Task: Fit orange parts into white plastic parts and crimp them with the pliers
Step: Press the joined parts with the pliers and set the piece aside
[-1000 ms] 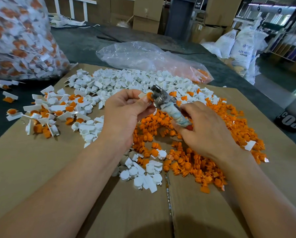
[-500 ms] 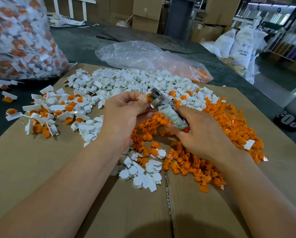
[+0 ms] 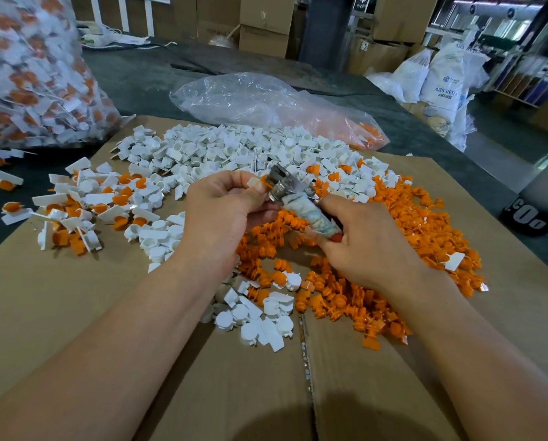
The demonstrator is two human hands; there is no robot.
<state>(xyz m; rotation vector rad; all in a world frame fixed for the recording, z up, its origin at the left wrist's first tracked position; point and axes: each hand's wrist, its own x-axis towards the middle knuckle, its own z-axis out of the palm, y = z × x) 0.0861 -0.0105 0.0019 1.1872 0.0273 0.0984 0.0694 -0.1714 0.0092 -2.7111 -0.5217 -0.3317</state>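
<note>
Head view: right hand (image 3: 371,246) grips pliers (image 3: 298,205), left hand (image 3: 225,214) pinches part (image 3: 258,183)

One head-worn view looks forward and down, close over the left hand (image 3: 225,211) and right hand (image 3: 368,246) at centre; cardboard (image 3: 59,313) fills the lower frame, boxes (image 3: 266,23) line the top.

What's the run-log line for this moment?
left hand: pinches white-orange part | right hand: grips pliers | pliers head at part
</note>
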